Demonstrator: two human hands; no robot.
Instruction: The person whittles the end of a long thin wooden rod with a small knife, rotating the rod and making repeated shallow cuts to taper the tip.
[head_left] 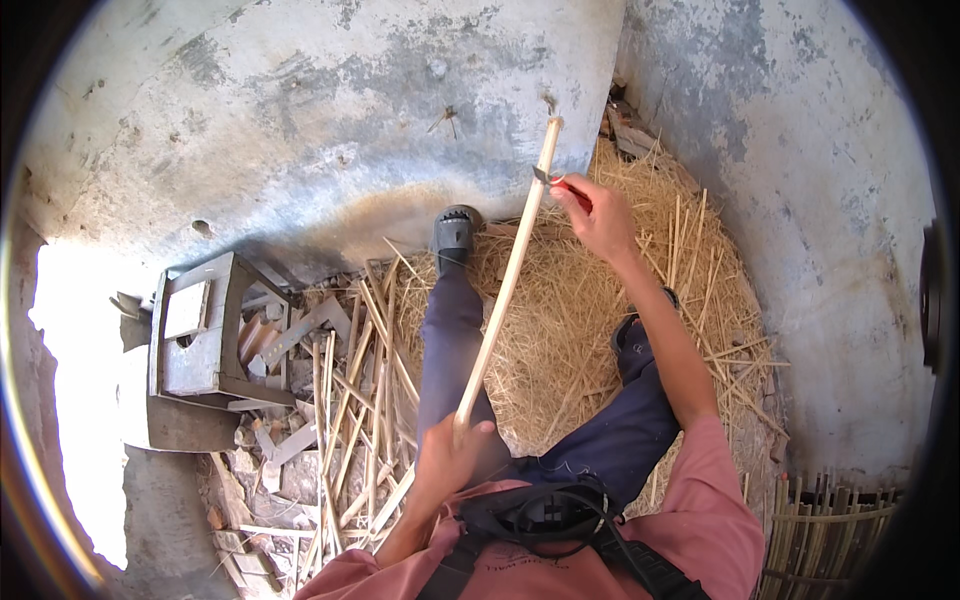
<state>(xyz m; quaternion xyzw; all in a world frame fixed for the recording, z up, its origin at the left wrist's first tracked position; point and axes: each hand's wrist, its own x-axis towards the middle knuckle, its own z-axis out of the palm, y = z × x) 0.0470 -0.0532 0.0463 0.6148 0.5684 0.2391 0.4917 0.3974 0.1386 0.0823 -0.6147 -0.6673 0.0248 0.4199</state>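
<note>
A long, pale, peeled-looking stick (511, 275) slants up from my lap toward the wall. My left hand (452, 452) is closed round its lower end, near my thigh. Close to the stick's upper end, my right hand (600, 215) grips the red handle of a small knife (542, 176). Its dark blade lies against the stick. The top of the stick is at or near a small hole in the wall; I cannot tell whether it touches. Fine pale shavings (545, 345) cover the floor between my legs.
A weathered wooden stool (205, 340) lies on its side at the left, by rubble. Several pale sticks (350, 400) are heaped beside my left leg. My left shoe (456, 232) is near the wall (330, 110). A slatted bamboo piece (830, 530) stands at lower right.
</note>
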